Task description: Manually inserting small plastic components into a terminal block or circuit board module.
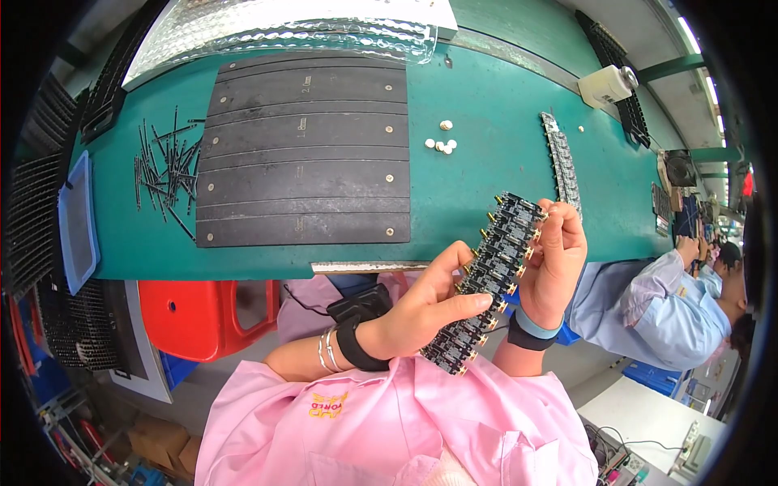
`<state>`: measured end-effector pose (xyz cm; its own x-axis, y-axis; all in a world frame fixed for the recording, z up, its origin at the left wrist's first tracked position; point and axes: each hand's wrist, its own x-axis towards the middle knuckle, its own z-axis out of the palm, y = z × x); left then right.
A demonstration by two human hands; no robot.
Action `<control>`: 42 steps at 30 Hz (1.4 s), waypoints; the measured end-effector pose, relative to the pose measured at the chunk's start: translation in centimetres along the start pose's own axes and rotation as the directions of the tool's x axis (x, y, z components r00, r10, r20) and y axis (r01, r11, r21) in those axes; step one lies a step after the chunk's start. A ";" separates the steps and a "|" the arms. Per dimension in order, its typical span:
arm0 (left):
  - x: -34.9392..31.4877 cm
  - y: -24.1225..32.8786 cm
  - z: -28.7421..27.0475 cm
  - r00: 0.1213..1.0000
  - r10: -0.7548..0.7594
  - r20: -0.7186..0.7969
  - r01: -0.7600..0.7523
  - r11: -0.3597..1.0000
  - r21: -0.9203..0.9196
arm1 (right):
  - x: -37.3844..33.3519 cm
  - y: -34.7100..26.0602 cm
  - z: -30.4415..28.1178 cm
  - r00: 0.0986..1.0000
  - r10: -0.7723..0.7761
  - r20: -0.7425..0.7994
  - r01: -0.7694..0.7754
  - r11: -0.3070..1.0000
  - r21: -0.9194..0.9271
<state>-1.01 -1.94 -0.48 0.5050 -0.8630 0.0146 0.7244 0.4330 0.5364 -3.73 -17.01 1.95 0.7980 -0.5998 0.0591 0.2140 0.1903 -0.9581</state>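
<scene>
A long black circuit board panel is held up at a slant in front of my chest, with gold-coloured connectors along both long edges. My left hand grips its lower part, thumb lying across the face. At the upper right edge my right hand pinches near a corner, thumb and forefinger together; whether a small part sits between those fingertips cannot be made out. A second panel strip lies on the green table beyond my right hand. Several small white round pieces rest on the table further left.
A dark grooved plate covers the table's left middle, beside a pile of thin black strips. Bubble wrap lies behind it. A white bottle stands far right. A red stool is below the table edge; a co-worker sits at right.
</scene>
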 end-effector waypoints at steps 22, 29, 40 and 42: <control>1.1 1.0 1.3 0.965 0.212 -0.155 -0.230 0.967 -0.108 | -3.0 0.3 -1.2 0.989 -0.074 0.125 0.080 0.996 -0.046; 1.5 0.5 1.6 0.863 0.470 -0.188 -0.482 0.876 -0.020 | -6.8 1.5 -0.6 0.952 -0.164 0.260 0.223 0.951 -0.214; 2.5 -0.8 1.7 0.808 0.551 -0.210 -0.521 0.834 0.183 | -6.0 1.0 -0.6 0.981 -0.191 0.044 0.195 0.926 -0.323; 2.6 -0.7 2.0 0.822 0.524 -0.223 -0.495 0.851 0.175 | -5.3 1.1 -0.8 0.975 -0.220 -0.005 0.211 0.939 -0.272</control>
<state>-1.14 -5.01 0.85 0.8995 -0.4240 0.1052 0.2839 0.7504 0.5969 -8.21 -14.26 0.34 0.7281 -0.6312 0.2673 0.2159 -0.1589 -0.9634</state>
